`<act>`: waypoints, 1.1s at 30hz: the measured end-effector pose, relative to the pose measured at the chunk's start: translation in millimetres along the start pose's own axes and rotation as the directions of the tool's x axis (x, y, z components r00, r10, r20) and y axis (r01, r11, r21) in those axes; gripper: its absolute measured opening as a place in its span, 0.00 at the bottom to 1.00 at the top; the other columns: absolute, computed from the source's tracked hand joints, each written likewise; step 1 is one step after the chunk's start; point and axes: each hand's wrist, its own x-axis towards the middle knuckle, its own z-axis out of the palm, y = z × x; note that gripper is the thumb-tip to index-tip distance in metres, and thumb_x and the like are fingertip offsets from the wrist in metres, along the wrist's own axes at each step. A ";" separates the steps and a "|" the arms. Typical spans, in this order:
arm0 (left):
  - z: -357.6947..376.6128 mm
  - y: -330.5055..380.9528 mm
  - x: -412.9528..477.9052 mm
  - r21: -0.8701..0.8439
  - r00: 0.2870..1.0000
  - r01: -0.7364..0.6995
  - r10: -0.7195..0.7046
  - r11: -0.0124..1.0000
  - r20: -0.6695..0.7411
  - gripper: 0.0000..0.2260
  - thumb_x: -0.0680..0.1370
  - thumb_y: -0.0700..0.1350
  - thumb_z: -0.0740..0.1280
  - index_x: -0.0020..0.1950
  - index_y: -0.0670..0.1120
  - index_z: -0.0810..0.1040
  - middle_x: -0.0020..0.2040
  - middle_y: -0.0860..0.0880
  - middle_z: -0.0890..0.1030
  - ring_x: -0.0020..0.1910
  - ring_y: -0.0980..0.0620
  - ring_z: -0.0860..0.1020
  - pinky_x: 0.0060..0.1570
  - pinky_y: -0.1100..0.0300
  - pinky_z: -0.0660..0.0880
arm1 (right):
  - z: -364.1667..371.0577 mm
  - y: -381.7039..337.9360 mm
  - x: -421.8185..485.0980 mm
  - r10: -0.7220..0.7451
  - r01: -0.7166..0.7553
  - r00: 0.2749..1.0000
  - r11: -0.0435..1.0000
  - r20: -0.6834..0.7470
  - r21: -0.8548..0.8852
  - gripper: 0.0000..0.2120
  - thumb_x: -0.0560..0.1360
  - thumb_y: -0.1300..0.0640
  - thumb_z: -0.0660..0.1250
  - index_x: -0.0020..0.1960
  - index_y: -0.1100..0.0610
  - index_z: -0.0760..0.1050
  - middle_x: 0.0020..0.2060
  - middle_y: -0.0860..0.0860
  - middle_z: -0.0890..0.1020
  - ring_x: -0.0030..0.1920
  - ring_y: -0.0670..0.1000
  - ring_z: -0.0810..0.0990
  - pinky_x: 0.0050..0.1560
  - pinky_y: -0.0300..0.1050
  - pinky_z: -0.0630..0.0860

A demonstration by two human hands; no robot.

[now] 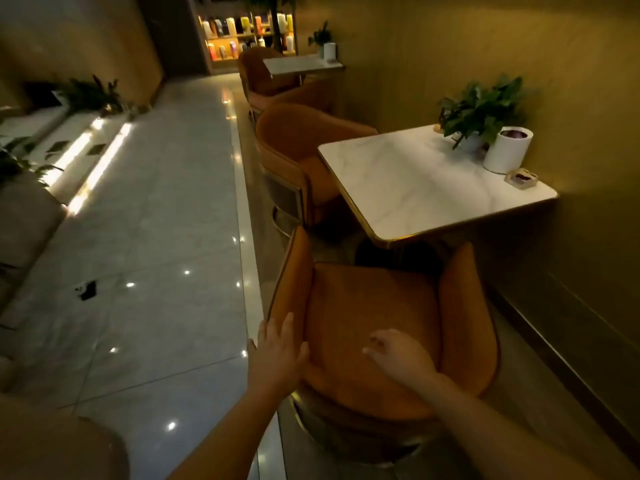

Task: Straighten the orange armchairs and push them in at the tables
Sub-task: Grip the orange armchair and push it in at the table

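Observation:
An orange armchair (pixel 374 306) stands right in front of me, its seat facing the white marble table (pixel 415 181) and partly short of the table's near edge. My left hand (pixel 277 351) lies flat with spread fingers on the chair's left back corner. My right hand (pixel 398 356) hovers over the top of the backrest, fingers apart, holding nothing. A second orange armchair (pixel 294 150) sits at the table's far side. Two more orange armchairs (pixel 263 77) stand around a farther table (pixel 298 65).
On the near table by the wall stand a potted plant (pixel 481 109), a white cylinder (pixel 507 148) and a small tray (pixel 521 178). The wall runs along the right. A tiled aisle (pixel 156 237) lies to the left, with a dark item (pixel 86 289) on the floor and planters.

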 end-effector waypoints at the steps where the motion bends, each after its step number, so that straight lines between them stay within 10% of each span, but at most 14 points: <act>1: 7.7 3.6 -3.5 -0.009 0.998 0.026 -0.025 1.000 0.060 0.30 0.82 0.60 0.54 0.80 0.52 0.50 0.79 0.43 0.58 0.78 0.41 0.55 0.74 0.37 0.56 | 3.0 6.1 -3.8 0.025 -0.025 0.999 1.000 0.035 -0.013 0.23 0.79 0.39 0.61 0.70 0.47 0.71 0.65 0.48 0.75 0.62 0.51 0.75 0.60 0.48 0.76; 24: 124.6 55.0 -8.5 0.081 0.951 0.189 -0.203 0.979 0.232 0.21 0.80 0.62 0.54 0.65 0.55 0.77 0.76 0.46 0.64 0.79 0.37 0.43 0.72 0.30 0.42 | 68.6 96.5 -18.6 0.059 -0.048 0.989 0.995 0.133 -0.088 0.22 0.80 0.34 0.48 0.42 0.47 0.72 0.39 0.47 0.77 0.43 0.51 0.78 0.46 0.51 0.75; 33: 132.2 48.9 -11.6 0.108 0.967 0.166 -0.183 0.980 0.178 0.22 0.78 0.62 0.51 0.63 0.58 0.79 0.74 0.49 0.69 0.79 0.37 0.44 0.72 0.29 0.42 | 69.0 105.1 -29.0 -0.126 0.176 0.948 0.972 0.292 -0.153 0.51 0.60 0.13 0.48 0.74 0.41 0.60 0.72 0.44 0.71 0.69 0.50 0.71 0.66 0.53 0.66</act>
